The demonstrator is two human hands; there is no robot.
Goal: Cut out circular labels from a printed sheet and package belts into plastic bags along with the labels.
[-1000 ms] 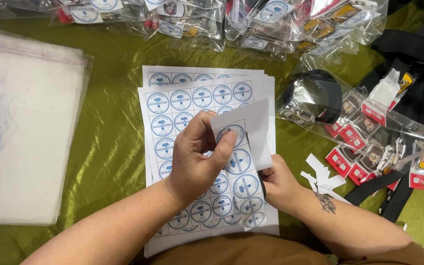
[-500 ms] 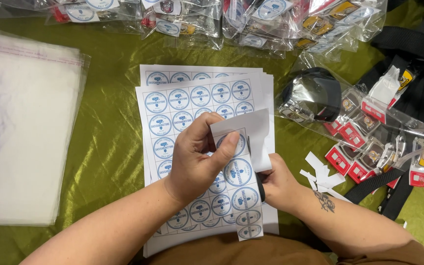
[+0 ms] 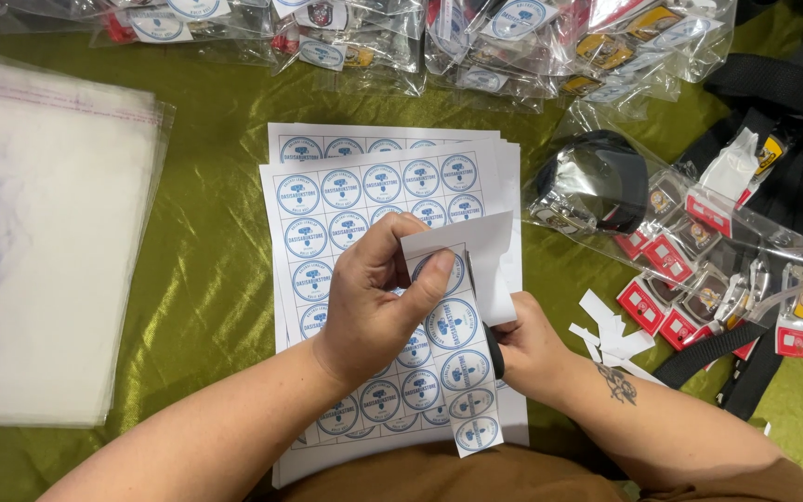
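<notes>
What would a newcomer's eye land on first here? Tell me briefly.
The white sticker sheets printed with round blue labels, stacked mid-table on the green satin cloth. Over them the left hand pinches a cut strip of stickers while the right hand grips a dark tool beside it. Clear bags lie stacked at left.

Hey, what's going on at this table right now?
A person's left hand pinches a cut strip of round blue stickers, bent over at the top. The right hand grips a dark tool at the strip's edge, mostly hidden. Below lie stacked sticker sheets on green cloth, with paper offcuts alongside.
</notes>
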